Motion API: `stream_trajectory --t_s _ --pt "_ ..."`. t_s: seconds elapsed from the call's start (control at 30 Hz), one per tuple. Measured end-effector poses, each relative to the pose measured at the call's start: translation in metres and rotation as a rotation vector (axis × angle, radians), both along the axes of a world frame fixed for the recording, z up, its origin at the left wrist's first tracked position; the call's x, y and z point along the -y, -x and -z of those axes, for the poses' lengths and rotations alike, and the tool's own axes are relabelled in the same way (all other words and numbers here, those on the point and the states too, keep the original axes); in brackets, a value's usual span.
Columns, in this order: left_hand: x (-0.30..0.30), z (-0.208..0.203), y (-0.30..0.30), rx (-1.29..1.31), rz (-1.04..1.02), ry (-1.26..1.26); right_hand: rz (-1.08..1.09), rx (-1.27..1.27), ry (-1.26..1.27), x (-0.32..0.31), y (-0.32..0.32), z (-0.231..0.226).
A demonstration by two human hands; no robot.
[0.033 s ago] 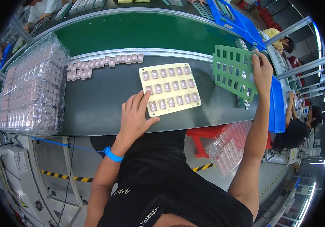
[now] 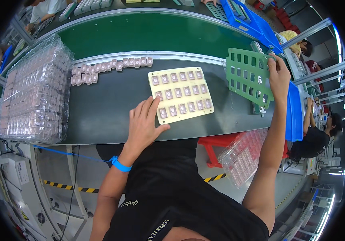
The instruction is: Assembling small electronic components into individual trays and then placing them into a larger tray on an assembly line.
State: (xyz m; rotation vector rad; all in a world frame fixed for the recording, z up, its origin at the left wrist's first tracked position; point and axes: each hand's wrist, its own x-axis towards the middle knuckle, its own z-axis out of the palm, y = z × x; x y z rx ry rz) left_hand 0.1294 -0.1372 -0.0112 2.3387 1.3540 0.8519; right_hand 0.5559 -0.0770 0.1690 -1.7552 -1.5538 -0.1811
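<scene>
A cream-coloured tray (image 2: pixel 182 85) lies slightly tilted on the dark work surface, with pale pink rectangular parts (image 2: pixel 177 92) seated in rows in its pockets. My left hand (image 2: pixel 142 122) rests at the tray's left edge, fingers stretched out and the index fingertip touching near the edge. Off to the right, my right hand (image 2: pixel 279 78) pinches the right side of a green plate (image 2: pixel 248 64) with rows of rectangular openings. The plate is held tilted; slim items beneath it are partly hidden.
Stacked clear plastic trays (image 2: pixel 35 92) of pink parts stand at the left. Loose pink parts (image 2: pixel 108 65) line the metal rail. Beyond runs a green conveyor belt (image 2: pixel 140 34). Blue bins (image 2: pixel 294 114) stand right; a red stool (image 2: pixel 212 150) is below. Other people work nearby.
</scene>
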Motion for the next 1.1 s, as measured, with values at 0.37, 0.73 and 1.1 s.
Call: stream_trajectory --t_s 0.37,0.73,1.1 --pt "-0.013 0.0 0.024 0.28 0.023 0.13 0.01 0.062 0.092 -0.001 -0.006 -0.013" --pt "-0.015 0.011 0.042 0.71 -0.086 0.255 -0.171 -0.441 0.052 0.025 0.016 -0.071" --pt "0.0 -0.054 0.048 1.338 0.167 0.883 -0.854 -0.539 -0.073 0.055 0.145 -0.041"
